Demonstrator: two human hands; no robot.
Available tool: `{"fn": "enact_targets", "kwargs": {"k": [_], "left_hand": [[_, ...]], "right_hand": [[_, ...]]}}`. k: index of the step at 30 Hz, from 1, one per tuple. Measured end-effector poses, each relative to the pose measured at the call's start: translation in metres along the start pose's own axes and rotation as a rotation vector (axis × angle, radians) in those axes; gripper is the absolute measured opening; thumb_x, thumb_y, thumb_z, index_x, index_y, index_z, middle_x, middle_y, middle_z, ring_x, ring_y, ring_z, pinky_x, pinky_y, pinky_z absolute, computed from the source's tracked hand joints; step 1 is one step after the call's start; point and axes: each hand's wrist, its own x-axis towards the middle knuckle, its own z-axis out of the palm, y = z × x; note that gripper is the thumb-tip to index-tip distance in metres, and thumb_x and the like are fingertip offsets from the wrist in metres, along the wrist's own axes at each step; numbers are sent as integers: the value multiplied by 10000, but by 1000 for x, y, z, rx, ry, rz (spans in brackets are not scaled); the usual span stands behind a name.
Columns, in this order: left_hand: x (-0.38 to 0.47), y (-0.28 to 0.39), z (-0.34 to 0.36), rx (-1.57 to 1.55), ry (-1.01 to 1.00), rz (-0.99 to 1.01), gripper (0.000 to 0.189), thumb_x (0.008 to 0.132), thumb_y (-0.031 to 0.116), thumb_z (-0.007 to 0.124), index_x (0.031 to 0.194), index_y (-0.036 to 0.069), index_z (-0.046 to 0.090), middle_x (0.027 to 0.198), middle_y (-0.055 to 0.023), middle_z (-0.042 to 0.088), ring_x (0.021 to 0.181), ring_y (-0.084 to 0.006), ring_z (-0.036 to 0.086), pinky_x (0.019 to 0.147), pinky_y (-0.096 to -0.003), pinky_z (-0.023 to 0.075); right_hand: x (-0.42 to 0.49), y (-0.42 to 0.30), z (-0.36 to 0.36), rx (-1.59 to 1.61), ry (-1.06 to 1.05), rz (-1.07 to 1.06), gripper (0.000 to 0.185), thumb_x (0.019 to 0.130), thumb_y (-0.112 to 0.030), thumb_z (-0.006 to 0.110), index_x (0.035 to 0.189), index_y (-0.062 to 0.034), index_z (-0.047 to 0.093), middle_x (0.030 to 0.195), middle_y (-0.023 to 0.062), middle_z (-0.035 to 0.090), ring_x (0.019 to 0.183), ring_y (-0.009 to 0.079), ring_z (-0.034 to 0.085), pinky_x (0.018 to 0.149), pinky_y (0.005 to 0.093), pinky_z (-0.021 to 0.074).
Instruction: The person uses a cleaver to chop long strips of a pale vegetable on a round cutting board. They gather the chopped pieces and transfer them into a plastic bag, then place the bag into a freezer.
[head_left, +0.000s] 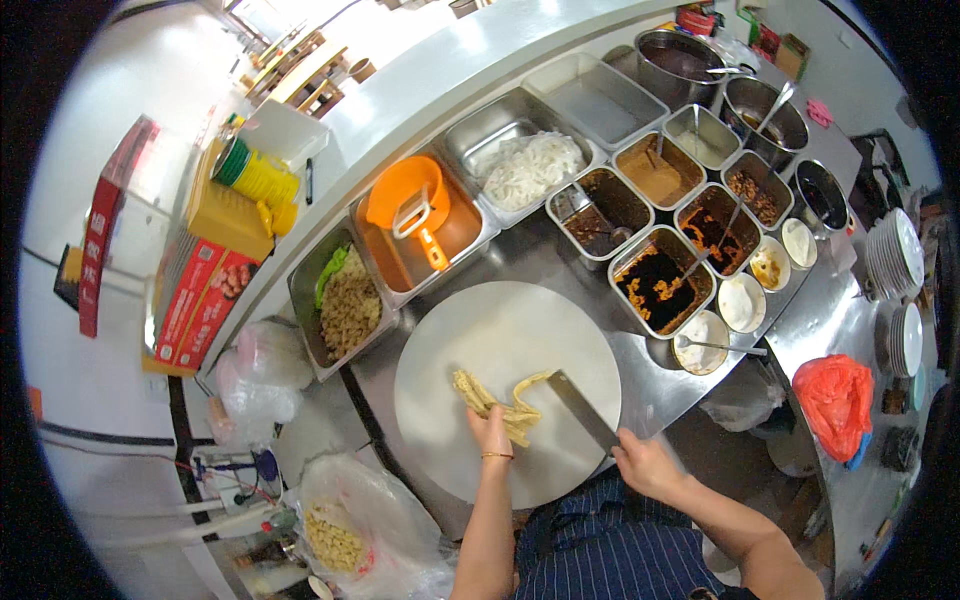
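Observation:
On the round white cutting board (450, 330) lies a pale yellow, folded strip of food (525, 414), which looks like tofu skin or thin pancake. My left hand (491, 431), with a thin bracelet at the wrist, grips its near left part. One end of the strip curves up to the right, close to the tip of the cleaver's blade. My right hand (643, 463) is closed around the handle of the cleaver (583, 412), whose blade points up and left over the board's right side.
Behind the board stand steel pans, one with white noodles (532, 169), one with an orange colander (409, 193). Sauce containers (660, 281) and small bowls (742, 302) line the right. A plastic bag of pale cubes (334, 538) is at lower left, a red bag (832, 405) at right.

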Motion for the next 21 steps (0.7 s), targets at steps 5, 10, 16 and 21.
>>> {"fn": "enact_targets", "kwargs": {"k": [5,10,16,21], "left_hand": [[-15,0,-3,-18,119,8,450,823,34,559,1255,-5,439,1135,-105,544,1005,-208,546,914,-340,439],[-18,1,-7,36,114,16,449,831,31,551,1260,-17,430,1155,-114,545,1013,-208,544,924,-337,437],[-12,-13,-12,-13,152,62,422,832,-6,552,1238,-26,438,1131,-111,560,1000,-209,559,924,-336,447],[-5,-18,-8,96,209,151,416,827,-6,573,1220,-37,440,1102,-125,581,978,-227,583,916,-337,457]], "right_hand": [[17,-18,22,-132,-169,-172,159,913,-150,542,998,-30,481,594,211,604,565,439,617,516,545,494],[25,-21,22,-330,-252,-254,160,927,-168,513,997,-28,477,581,193,606,554,417,628,494,529,498],[39,-26,7,-397,-271,-282,162,900,-124,519,1020,-26,473,593,187,615,566,410,638,498,515,505],[48,-28,9,-455,-313,-272,191,903,-144,526,1037,-21,469,611,207,620,590,435,636,524,528,511]]}}
